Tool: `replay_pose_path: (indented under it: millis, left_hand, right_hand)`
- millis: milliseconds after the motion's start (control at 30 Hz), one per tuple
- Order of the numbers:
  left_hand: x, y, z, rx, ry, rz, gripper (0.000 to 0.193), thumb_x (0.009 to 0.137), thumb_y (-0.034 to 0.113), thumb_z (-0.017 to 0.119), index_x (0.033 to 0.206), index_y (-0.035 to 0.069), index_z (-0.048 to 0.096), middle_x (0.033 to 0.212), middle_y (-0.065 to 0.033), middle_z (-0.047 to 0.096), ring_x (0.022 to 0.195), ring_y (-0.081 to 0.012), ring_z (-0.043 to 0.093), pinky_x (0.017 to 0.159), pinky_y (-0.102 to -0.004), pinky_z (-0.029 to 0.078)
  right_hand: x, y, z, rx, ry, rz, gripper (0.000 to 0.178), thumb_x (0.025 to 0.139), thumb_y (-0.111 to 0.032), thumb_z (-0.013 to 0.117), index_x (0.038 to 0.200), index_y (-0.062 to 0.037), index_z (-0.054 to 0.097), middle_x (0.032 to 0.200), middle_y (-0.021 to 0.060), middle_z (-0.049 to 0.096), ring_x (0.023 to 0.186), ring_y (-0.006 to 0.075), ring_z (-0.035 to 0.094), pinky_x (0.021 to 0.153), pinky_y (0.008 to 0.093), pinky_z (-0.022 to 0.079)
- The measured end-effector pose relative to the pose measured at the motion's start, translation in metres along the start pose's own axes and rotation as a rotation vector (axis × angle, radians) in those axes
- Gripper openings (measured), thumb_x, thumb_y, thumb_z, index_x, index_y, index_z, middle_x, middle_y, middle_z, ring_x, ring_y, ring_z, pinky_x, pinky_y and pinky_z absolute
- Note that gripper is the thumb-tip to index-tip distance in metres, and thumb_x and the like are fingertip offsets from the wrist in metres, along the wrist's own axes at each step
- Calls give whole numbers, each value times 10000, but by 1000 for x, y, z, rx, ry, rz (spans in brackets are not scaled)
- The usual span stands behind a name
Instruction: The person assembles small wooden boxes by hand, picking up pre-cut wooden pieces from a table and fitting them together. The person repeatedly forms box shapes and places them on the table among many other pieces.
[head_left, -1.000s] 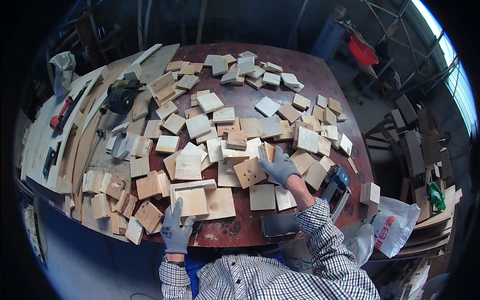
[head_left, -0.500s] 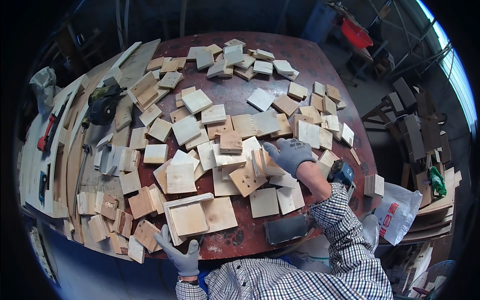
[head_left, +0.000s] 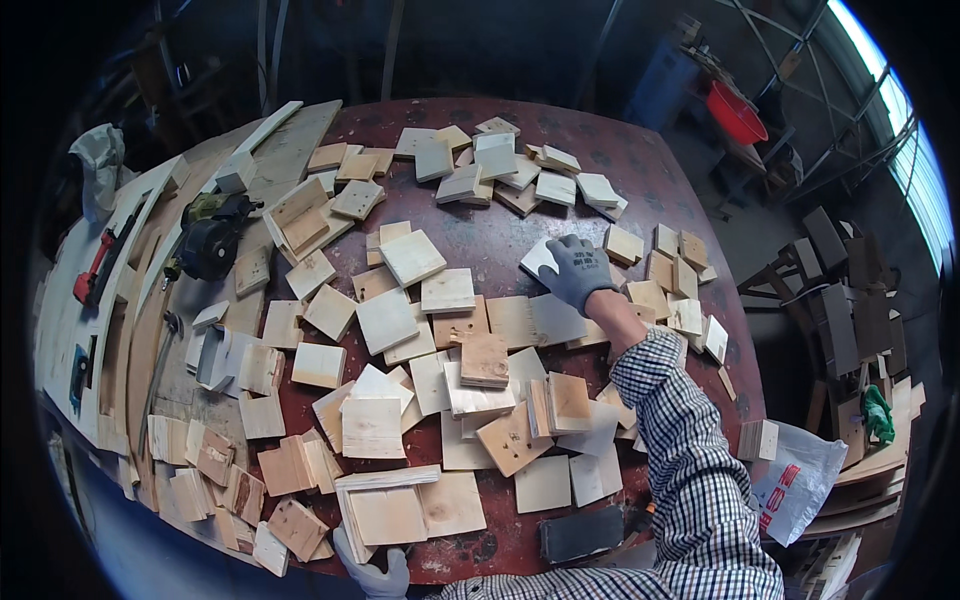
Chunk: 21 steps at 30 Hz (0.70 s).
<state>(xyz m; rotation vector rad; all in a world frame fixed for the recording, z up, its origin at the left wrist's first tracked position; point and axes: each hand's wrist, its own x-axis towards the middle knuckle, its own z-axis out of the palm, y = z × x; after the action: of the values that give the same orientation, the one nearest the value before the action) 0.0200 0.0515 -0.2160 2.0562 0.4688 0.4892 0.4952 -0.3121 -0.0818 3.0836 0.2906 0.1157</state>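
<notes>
My right hand (head_left: 578, 272), in a grey glove, reaches over the far middle of the table. Its thumb and fingers are spread over a pale square wood block (head_left: 536, 260), partly hidden beneath the hand; a firm grip on it does not show. At the near edge is my left hand (head_left: 376, 574), also gloved, cut off by the lower border. Its thumb and fingers stand apart beside a flat board (head_left: 390, 515) edged by upright strips. Against that lies another square board (head_left: 453, 503). Between my hands, several wood blocks (head_left: 374, 428) lie loose or stacked.
The dark red tabletop (head_left: 470, 225) carries many scattered blocks. On the left, long planks (head_left: 285, 140) hold a green-black power tool (head_left: 212, 238) and a red-handled tool (head_left: 95, 262). A black block (head_left: 581, 533) lies near the front edge; a white sack (head_left: 800, 480) hangs at right.
My right hand has moved farther away, from a brown-edged block pair to the pale square block. The view has tilted up, so my left hand sits lower and is partly cut off.
</notes>
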Motion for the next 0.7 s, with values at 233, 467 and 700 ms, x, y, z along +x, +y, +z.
replay_pose_path:
  millis: [233, 467, 700]
  left_hand:
    - [-1, 24, 2, -114, 17, -80, 977, 838, 234, 816, 1588, -92, 281, 1574, -281, 426, 1443, -400, 459, 1205, -488, 354]
    - [5, 36, -2, 14, 3, -36, 813, 861, 323, 783, 1492, -71, 455, 1492, -284, 501, 1352, -452, 513, 1148, -522, 393]
    - [13, 36, -13, 220, -105, 76, 710, 876, 361, 752, 1426, -42, 553, 1438, -281, 543, 1291, -468, 539, 1105, -535, 416]
  right_hand:
    - [86, 10, 6, 42, -181, 158, 716, 935, -575, 621, 1474, -109, 550, 1495, 188, 534, 1392, 374, 522, 1139, 505, 443]
    - [181, -6, 23, 133, 112, 115, 971, 877, -700, 637, 1625, -162, 330, 1647, 234, 350, 1531, 416, 341, 1207, 536, 354]
    - [243, -54, 11, 103, -146, 131, 1030, 799, -889, 562, 1637, -318, 379, 1720, 219, 229, 1584, 433, 241, 1233, 631, 249]
